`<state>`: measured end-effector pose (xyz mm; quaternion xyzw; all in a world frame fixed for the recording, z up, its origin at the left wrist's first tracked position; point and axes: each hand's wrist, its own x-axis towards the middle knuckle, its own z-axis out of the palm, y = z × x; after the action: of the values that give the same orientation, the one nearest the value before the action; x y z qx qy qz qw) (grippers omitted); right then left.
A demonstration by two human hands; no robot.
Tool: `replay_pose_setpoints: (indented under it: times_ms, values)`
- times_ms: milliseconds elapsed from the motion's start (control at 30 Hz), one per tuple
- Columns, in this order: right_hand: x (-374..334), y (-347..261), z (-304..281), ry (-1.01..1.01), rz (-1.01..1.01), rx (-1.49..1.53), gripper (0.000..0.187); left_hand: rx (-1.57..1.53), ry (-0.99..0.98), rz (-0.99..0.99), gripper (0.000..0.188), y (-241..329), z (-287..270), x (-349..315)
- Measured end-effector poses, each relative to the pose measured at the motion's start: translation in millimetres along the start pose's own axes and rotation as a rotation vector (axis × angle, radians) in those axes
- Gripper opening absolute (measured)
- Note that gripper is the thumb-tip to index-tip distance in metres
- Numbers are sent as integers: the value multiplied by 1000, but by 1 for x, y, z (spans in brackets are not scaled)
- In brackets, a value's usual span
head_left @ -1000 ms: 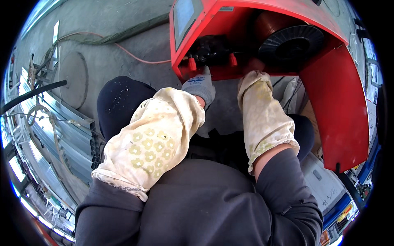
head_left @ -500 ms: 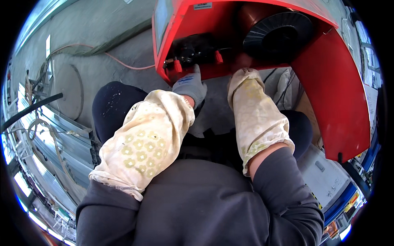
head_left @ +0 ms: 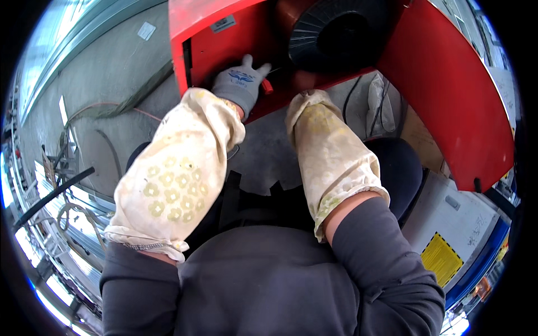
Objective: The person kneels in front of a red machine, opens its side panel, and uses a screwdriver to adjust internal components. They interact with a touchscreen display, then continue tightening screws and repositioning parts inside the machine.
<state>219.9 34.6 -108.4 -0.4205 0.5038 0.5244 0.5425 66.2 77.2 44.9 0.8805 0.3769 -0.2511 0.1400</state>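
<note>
My left hand (head_left: 237,84), in a grey glove, reaches into a red machine housing (head_left: 246,40). Two of its digits stand apart; the other fingers are out of sight. Right beside the thumb is a red knob (head_left: 267,87), and the black parts seen there earlier are covered by the glove. My right hand (head_left: 305,79) shows only as a dim, blurred shape past the cuff of its sleeve, in front of the housing's lower edge. Its fingers cannot be made out. Behind it sits a large black spool (head_left: 330,39). Pale patterned sleeve covers (head_left: 175,173) wrap both forearms.
The red side panel (head_left: 448,95) swings out at the right. Dark cables and a pale bag (head_left: 382,103) lie behind the right forearm. A white case with a yellow label (head_left: 441,259) stands at the lower right. Metal profiles and a hose are at the left.
The view has shifted, so the housing appears farther left and higher. My left hand has moved deeper into the housing, over the black parts. My right arm stays by the lower edge.
</note>
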Motion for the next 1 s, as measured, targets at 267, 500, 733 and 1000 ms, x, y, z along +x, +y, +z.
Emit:
replay_pose_setpoints:
  times_ms: [267, 500, 733, 1000]
  values:
    - [34, -28, 32, 372, 106, 436, 23, 179, 17, 69, 67, -28, -5, -5]
    - [40, -27, 44, 484, 180, 536, 19, 146, 145, 72, 83, -30, 9, -18]
    - [42, -26, 49, 559, 242, 515, 17, 84, 259, 42, 65, -37, 25, -17]
    - [47, -41, 48, 700, 309, 509, 15, -132, 244, 103, 50, -1, 56, -42]
